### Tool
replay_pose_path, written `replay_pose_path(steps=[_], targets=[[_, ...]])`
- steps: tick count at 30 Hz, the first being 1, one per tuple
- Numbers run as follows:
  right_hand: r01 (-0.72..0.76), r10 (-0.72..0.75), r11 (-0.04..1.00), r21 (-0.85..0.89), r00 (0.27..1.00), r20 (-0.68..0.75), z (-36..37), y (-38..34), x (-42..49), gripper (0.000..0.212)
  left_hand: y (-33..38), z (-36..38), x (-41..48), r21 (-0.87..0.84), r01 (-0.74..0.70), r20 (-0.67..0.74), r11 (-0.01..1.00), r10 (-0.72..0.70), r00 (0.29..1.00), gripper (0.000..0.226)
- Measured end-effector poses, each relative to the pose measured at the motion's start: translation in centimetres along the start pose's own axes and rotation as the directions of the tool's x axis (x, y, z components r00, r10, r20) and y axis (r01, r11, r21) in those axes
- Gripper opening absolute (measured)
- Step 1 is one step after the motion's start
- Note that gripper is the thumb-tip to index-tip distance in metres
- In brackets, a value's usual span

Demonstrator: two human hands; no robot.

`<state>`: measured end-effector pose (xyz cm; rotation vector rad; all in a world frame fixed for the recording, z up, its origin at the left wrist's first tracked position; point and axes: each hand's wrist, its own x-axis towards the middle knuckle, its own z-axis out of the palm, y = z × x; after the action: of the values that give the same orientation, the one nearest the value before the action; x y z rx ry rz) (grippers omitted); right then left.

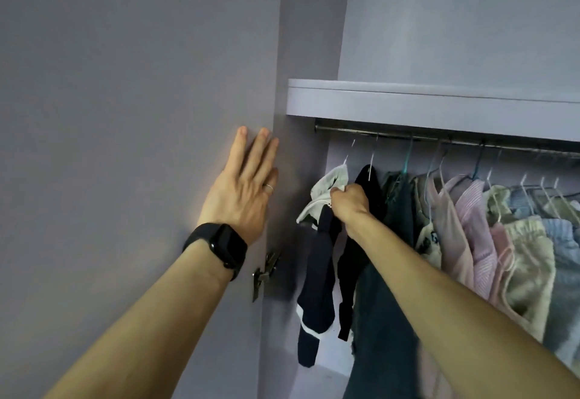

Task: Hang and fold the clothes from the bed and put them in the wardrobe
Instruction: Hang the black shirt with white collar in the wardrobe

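Dim, even, cool light with soft shadows and no glare. Wide-angle bending curves the shelf [439, 103] and rail [408, 136]; clothes [486, 241] blur slightly at right.

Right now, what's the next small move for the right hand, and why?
Probably let go: the right hand pinches the white collar of the navy-and-white garment, whose white wire hanger already looks hooked on the metal rail, leftmost in the row. The left hand lies flat on the grey wardrobe door.
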<state>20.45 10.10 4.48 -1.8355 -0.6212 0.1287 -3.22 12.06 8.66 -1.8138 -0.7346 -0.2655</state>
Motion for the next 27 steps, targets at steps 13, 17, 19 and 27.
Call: replay_pose_path(steps=[13,17,19,27], targets=[[0.002,0.000,0.972,-0.234,1.000,0.007,2.6,-2.1,7.1,0.037,-0.1,0.3,0.3,-0.042,-0.006,-0.058,0.999,0.003,0.998,0.064],[0.027,-0.010,0.976,-0.215,0.997,0.081,3.2,-1.0,6.1,0.038,0.4,0.6,0.3,-0.036,0.010,-0.056,0.999,-0.012,0.998,0.064],[0.033,0.009,0.973,-0.226,0.983,0.182,3.0,-1.0,4.6,0.037,0.5,0.8,0.4,-0.059,0.014,-0.035,0.998,-0.017,0.999,0.063],[0.198,0.036,0.888,-0.416,0.870,0.492,-2.4,-1.0,-6.3,0.055,0.0,-0.3,0.0,-0.221,0.000,0.188,0.975,0.043,0.981,0.059]])
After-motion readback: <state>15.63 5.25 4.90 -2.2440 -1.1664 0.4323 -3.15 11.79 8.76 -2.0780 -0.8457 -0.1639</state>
